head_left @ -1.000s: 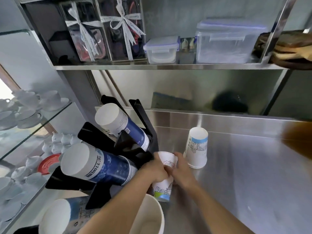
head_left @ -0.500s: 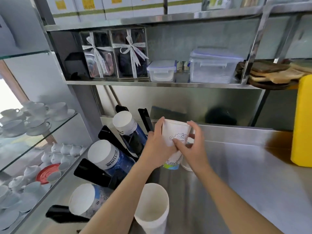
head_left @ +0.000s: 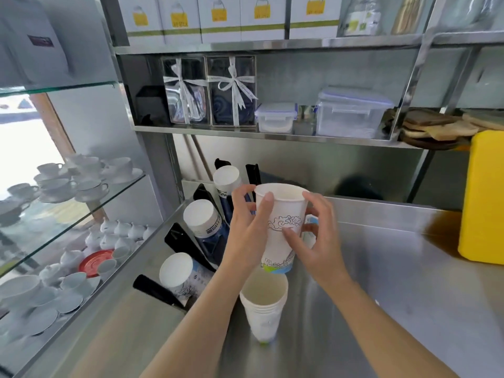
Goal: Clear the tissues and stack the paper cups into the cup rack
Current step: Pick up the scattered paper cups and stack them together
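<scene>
1. The left hand [head_left: 246, 230] grasps a white paper cup [head_left: 282, 227] from its left side, thumb laid across the near face and fingers curled round the far side.
2. The right hand [head_left: 317, 236] grasps the same cup from the right, thumb pressed on the printed cloud drawing and fingers wrapped behind it.
3. The cup is upright, mouth up, held clear above the steel bench [head_left: 381, 296], with a coloured skyline band at its base.
4. Just below and nearer stands a short stack of cups [head_left: 264, 309], mouth up on the bench, apart from the held cup.
5. Behind the right hand another cup [head_left: 311, 236] shows only in part; whether it stands on the bench cannot be told.
6. To the left is the black cup rack [head_left: 185, 242], holding three tilted rows of nested cups with their white bases facing the viewer.
7. A yellow container [head_left: 482, 197] sits at the far right of the bench.
</scene>
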A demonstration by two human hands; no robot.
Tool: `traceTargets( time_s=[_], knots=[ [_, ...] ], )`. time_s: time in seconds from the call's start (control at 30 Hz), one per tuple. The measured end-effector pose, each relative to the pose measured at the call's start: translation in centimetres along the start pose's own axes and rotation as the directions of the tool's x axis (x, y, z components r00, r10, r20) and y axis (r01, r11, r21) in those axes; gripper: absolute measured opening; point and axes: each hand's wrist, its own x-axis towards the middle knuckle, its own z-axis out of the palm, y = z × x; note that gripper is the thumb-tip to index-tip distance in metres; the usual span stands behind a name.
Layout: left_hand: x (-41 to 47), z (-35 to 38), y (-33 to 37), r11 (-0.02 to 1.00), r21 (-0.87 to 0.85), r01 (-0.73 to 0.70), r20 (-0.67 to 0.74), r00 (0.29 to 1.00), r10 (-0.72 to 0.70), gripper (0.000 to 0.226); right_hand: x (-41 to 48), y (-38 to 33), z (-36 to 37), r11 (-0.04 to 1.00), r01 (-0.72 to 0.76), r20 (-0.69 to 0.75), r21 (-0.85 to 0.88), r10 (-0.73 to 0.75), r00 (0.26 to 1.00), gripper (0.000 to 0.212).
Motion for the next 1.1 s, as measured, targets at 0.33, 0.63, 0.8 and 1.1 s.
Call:
traceTargets(
  time_s=[0.33, 0.63, 0.8, 1.1],
  knots=[
    [-5.2, -1.7, -5.2, 0.994, 0.04, 0.104, -0.027, 0.994, -0.103, 0.028, -6.3, 0.4, 0.7, 0.987, -0.109, 0.161, -0.121, 0.128, 0.979, 0.055],
    [-7.8, -2.6, -10.1, 0.917, 0.24, 0.317, -0.116, 0.948, -0.297, 0.024, -9.7, 1.9, 0.4, 0.878, -0.087, 0.382, -0.47, 0.291, 0.877, 0.047],
    [-7.7, -2.3, -10.0, 0.937, 0.106, 0.332, -0.033, 0.943, -0.33, 0.02, -10.0, 1.9, 0.5, 0.871, -0.371, 0.39, -0.322, 0.479, 0.786, 0.063],
    [-6.4, -2.3, -10.0, 0.959, -0.084, 0.272, 0.177, 0.951, -0.254, 0.048, -8.1, 1.8, -1.6, 0.709, -0.696, 0.194, 0.111, 0.672, 0.715, 0.055]
  ],
)
